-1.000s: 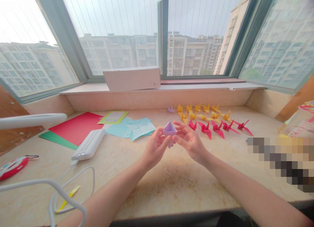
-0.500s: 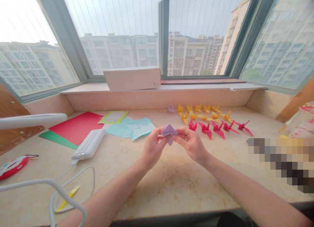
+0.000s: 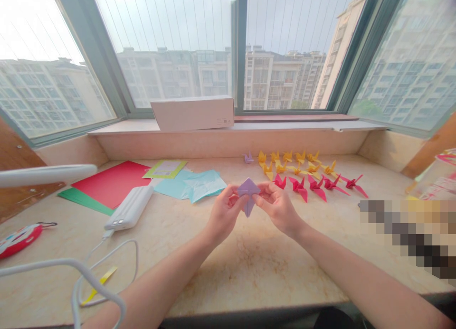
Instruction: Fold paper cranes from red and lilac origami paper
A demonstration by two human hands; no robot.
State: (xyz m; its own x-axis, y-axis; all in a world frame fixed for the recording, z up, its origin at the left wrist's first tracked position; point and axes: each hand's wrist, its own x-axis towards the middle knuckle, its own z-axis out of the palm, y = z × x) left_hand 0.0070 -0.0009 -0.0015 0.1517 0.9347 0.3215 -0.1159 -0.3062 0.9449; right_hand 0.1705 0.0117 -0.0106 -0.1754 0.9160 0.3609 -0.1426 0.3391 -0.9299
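Note:
A piece of folded purple origami paper (image 3: 248, 186) is held up between my two hands, in a diamond shape with its lower point hanging down. My left hand (image 3: 227, 208) pinches its left side, thumb in front. On the right side, my right hand (image 3: 276, 206) grips it the same way, the thumb pressed near the middle fold. Just behind my right hand stand several pink-red paper cranes (image 3: 317, 186). Rows of yellow paper cranes (image 3: 299, 162) stand farther back, with one small purple crane (image 3: 248, 157) at their left end.
Left of my hands lie light blue sheets (image 3: 171, 186), a red sheet (image 3: 110, 184), a green sheet (image 3: 83, 201) and a yellow-green packet (image 3: 164, 169). A white power bank (image 3: 130, 208) with a looped cable (image 3: 137, 258) is nearer. A white box (image 3: 192, 114) rests on the sill.
The folded purple paper now shows a taller, more upright diamond, with its top point higher and its lower point longer. Both thumbs have moved slightly on it.

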